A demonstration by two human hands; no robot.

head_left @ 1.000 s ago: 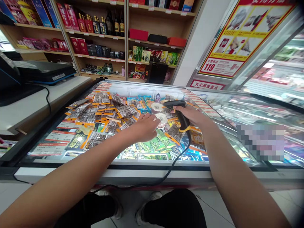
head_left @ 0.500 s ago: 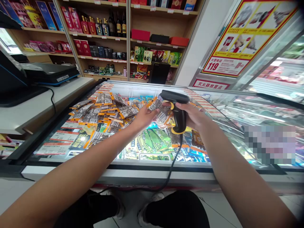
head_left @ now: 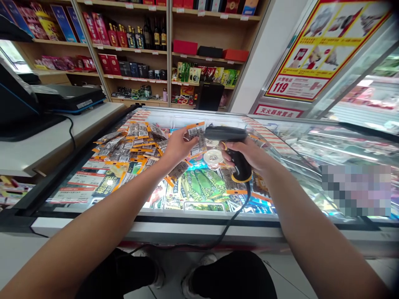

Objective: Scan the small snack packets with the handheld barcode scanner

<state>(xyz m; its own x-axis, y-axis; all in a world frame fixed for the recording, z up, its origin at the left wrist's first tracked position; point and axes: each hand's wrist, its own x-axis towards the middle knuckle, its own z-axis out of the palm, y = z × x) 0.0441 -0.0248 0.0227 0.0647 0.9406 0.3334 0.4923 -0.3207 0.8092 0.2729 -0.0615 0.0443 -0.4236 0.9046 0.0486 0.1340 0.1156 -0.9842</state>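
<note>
Orange-edged snack packet (head_left: 193,135) pinched in your left hand (head_left: 176,146) is light, crinkly (hold its edge). Your right hand (head_left: 246,153) grips the black scanner (head_left: 229,141).

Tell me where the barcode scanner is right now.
In the head view, the barcode scanner is right of centre in the right hand, above the chest freezer, its head close beside the snack packet held up by the left hand.
</note>
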